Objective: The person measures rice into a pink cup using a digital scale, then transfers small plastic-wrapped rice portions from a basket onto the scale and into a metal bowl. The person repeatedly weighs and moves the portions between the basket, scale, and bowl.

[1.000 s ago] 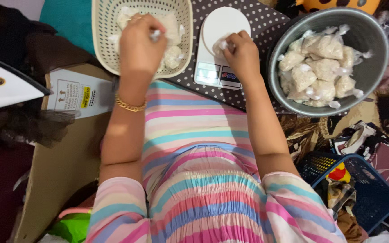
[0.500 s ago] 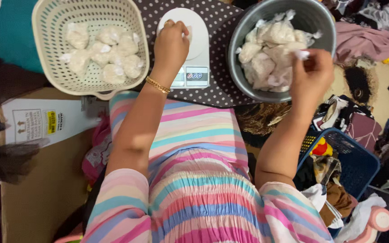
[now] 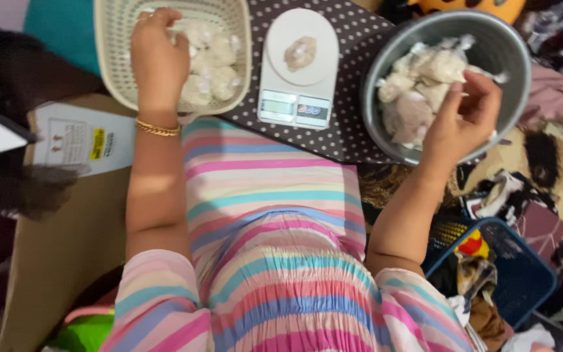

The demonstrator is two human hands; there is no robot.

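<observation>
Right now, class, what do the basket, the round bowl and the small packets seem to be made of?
Basket: cream moulded plastic, matte, judging by its regular grid of holes. Bowl: metal, probably steel or aluminium, with a dull grey sheen. Packets: thin clear plastic film, glossy and crinkled, twisted shut around pale contents.

The cream plastic basket (image 3: 236,78) is cut off by the top edge, and the left hand (image 3: 158,58) covers whichever tied bag its fingers meet. The scale's display (image 3: 277,103) is too small to read. Motion blurs the right hand (image 3: 461,120) over the metal bowl (image 3: 373,124); its grip on a bag cannot be told.
</observation>
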